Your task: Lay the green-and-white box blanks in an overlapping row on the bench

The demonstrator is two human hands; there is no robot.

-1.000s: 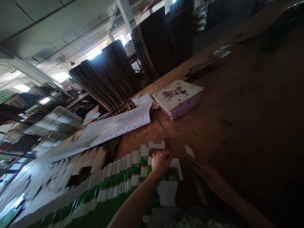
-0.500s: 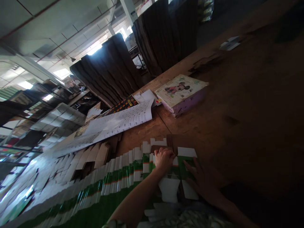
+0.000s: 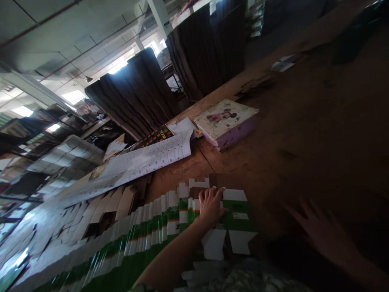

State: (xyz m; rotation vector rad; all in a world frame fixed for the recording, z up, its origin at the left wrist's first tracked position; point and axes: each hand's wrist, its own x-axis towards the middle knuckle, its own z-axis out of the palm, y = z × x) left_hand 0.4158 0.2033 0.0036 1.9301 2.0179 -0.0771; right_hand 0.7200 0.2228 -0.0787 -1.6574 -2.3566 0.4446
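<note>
Cartons (image 3: pixel 118 257) in green and white lie flat in an overlapping row that runs from the lower left up to the middle of the table (image 3: pixel 188 166). Their white ends face the far side, and a thin orange line shows between white and green on many of them. At the right end of the row one carton (image 3: pixel 237 206) lies green face up, with a white label (image 3: pixel 240 215) on it, a white flap along its top and another white flap below.

Left hand (image 3: pixel 211 206) is at the end of the row, just left of that carton, with its fingers bent and a little apart and its thumb at the carton's left edge; whether it pinches anything I cannot tell. Right hand (image 3: pixel 323 233) is well to the right of the cartons, fingers spread apart, over the dark part of the table; it is blurred, and whether it touches the surface I cannot tell.

Behind the row, to the left, brown card (image 3: pixel 126 205) lies in pieces that overlap. Beyond that a long printed sheet (image 3: pixel 152 156) lies across the table, its right end curling. Just right of the sheet sits a box (image 3: pixel 226 117) with a cartoon mouse on its pale lid and lilac sides. Tall brown stacks (image 3: pixel 139 89) stand past the far edge, and white packs (image 3: pixel 71 152) are at the left
</note>
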